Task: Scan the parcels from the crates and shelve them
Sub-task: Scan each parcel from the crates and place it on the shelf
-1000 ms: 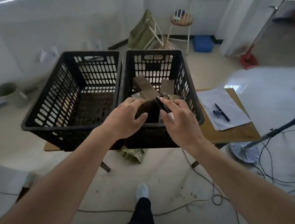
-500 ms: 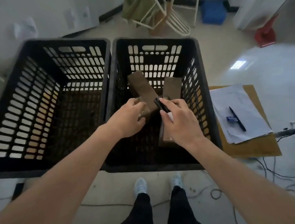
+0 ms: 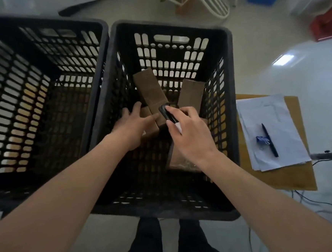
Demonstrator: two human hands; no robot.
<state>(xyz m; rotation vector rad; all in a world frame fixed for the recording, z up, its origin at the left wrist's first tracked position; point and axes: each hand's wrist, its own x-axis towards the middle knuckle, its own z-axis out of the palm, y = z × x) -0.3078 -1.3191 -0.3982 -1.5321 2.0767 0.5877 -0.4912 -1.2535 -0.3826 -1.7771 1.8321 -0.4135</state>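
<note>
Parcels (image 3: 150, 91), brown cartons, piled low in right crate (image 3: 222, 42); left crate (image 3: 39, 22) shows none. Left hand (image 3: 133, 124) reaching in, fingers spread, touching a carton, likely steadying it. Right hand (image 3: 189, 134) gripping black scanner (image 3: 167, 113), aimed down at cartons. Papers (image 3: 269, 117) and pen (image 3: 269, 139) beside, probably for logging.

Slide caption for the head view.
Left hand reaches brown cardboard parcels in black plastic crate; right hand holds black scanner.

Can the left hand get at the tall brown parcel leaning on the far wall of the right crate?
Probably yes: the left hand is already inside the right crate, fingers spread beside that parcel, with nothing between them.
</note>
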